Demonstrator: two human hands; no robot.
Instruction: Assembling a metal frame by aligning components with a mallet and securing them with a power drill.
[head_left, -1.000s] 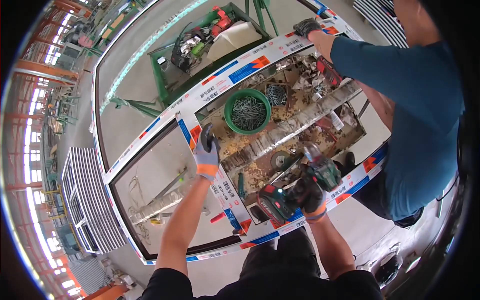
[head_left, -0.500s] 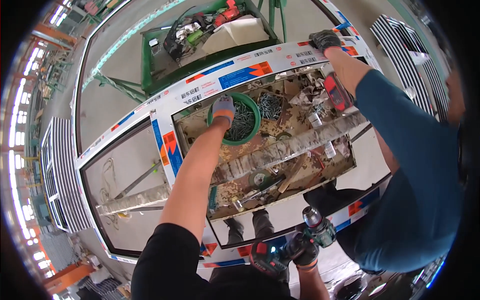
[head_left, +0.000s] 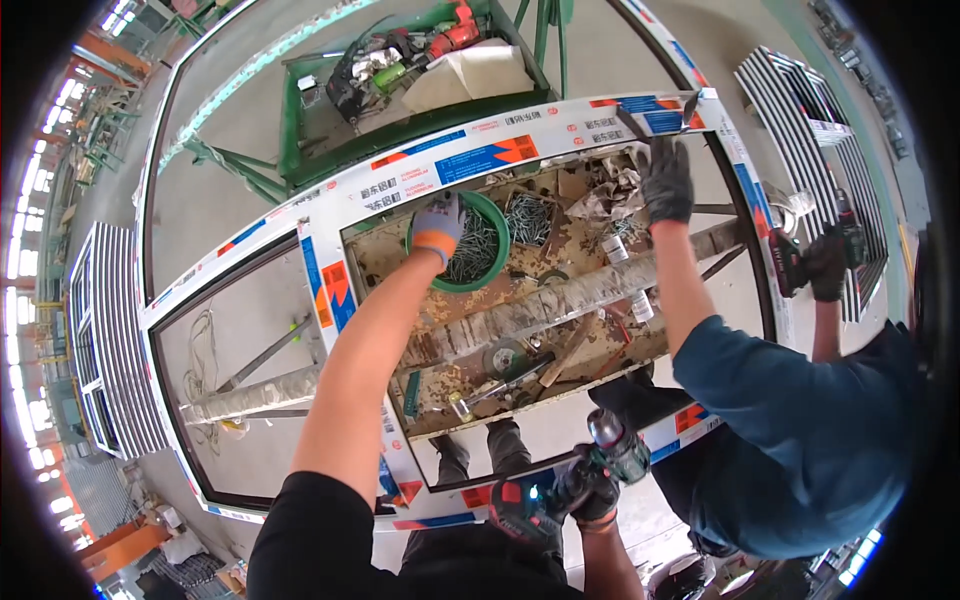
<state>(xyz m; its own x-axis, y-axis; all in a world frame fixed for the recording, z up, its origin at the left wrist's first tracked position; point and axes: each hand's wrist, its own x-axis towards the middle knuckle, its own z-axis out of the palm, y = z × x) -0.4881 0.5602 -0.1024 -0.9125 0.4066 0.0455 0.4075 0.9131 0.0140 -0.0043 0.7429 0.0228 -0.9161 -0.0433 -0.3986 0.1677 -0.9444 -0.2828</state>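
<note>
My left hand (head_left: 438, 228), in a grey glove with an orange cuff, reaches into the left side of a round green bowl (head_left: 502, 232) heaped with screws (head_left: 472, 248). Its fingers curl down inside the bowl, and whatever they hold is hidden. Low in the picture, my right hand (head_left: 596, 497), gloved in black with an orange cuff, grips a green and black cordless drill (head_left: 622, 456) with a red and black battery, above the frame's near edge. The bowl stands on a worn tabletop (head_left: 440, 385) seen through the opening of a large window frame (head_left: 365, 190).
A co-worker's gloved hand (head_left: 667, 180) hovers near the frame's right part; their other hand (head_left: 827, 265) holds a drill (head_left: 788, 262). A dusty bar (head_left: 540, 300) crosses the opening. A second screw box (head_left: 528, 218) sits beside the bowl. Beyond stands a green tool tray (head_left: 292, 120).
My left hand has shifted slightly left and nearer within the bowl. The co-worker's gloved hand has left the far rail and come nearer; their drill is now farther right. My drill stays in hand.
</note>
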